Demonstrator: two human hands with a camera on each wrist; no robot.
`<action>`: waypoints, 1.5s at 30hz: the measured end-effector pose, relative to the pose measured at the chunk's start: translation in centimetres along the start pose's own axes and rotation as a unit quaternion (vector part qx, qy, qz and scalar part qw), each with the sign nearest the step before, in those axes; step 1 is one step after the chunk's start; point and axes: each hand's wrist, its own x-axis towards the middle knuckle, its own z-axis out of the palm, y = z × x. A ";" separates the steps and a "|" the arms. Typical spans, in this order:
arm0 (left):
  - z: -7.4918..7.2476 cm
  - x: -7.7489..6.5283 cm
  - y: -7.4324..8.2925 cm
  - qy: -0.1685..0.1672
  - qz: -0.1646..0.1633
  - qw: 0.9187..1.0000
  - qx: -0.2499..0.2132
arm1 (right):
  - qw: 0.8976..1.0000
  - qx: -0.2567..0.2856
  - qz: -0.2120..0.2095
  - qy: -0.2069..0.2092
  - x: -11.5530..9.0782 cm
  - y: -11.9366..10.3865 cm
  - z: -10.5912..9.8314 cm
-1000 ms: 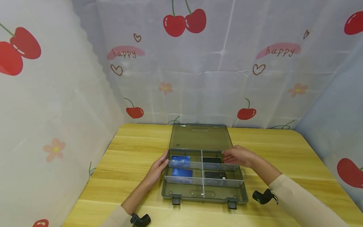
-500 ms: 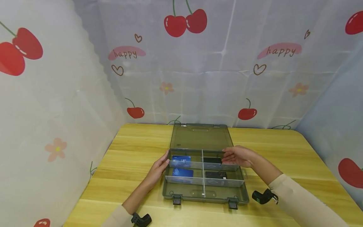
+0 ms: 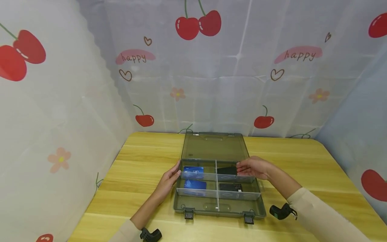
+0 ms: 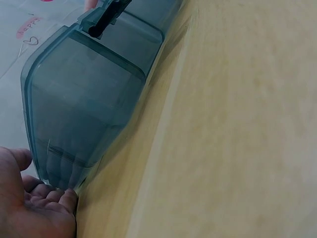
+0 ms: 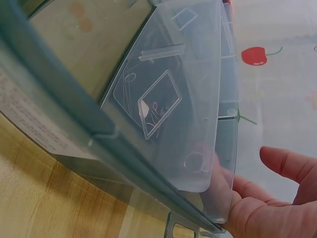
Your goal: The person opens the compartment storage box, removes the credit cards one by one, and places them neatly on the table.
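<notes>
A smoky grey plastic compartment box [image 3: 240, 205] lies with its lid [image 3: 214, 146] folded back. My left hand [image 3: 167, 179] grips its back left corner; in the left wrist view, the thumb is at the rim and the fingers curl at the corner. Into the back right compartment reaches my right hand [image 3: 252, 167], its fingertips at the right end of a black card [image 3: 226, 170], which is slightly tilted up. The right wrist view shows the thumb apart from the fingers, whose tips are partly behind clear plastic. Another black card marked VIP [image 3: 230, 187] lies in the middle right compartment.
Two blue cards lie in the left column: one blue card [image 3: 193, 171] at the back, another blue card [image 3: 195, 185] in the middle. Two dark latches, the left latch [image 3: 188, 214] included, hang at the front edge. A cherry-print cloth [image 3: 211, 84] surrounds the wooden table [image 3: 287, 158].
The right end of the black card in the back compartment has risen slightly at my right fingertips. My left hand keeps its grip on the box corner.
</notes>
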 end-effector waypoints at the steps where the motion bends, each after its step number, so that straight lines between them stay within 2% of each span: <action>1: 0.0 0.0 0.0 -0.001 0.000 1.000 0.001 | 1.000 -0.003 0.000 0.001 0.0 0.0 0.0; 11: -0.1 0.0 0.0 -0.001 0.006 1.000 0.001 | 0.998 -0.063 -0.031 0.006 0.3 0.6 0.4; 23: -0.2 0.0 -0.2 0.002 0.006 1.000 -0.010 | 0.991 -0.084 -0.056 0.093 0.4 0.9 2.0; 31: -0.1 0.1 -0.2 0.010 0.006 1.000 -0.016 | 0.979 -0.118 -0.088 0.138 0.8 0.5 2.7; 37: -0.1 0.0 -0.3 0.010 0.005 1.000 -0.013 | 0.974 -0.139 -0.108 0.146 0.9 0.4 3.0; 45: -0.2 0.1 -0.1 0.005 0.003 1.000 -0.008 | 0.974 -0.134 -0.104 0.147 0.8 0.3 3.3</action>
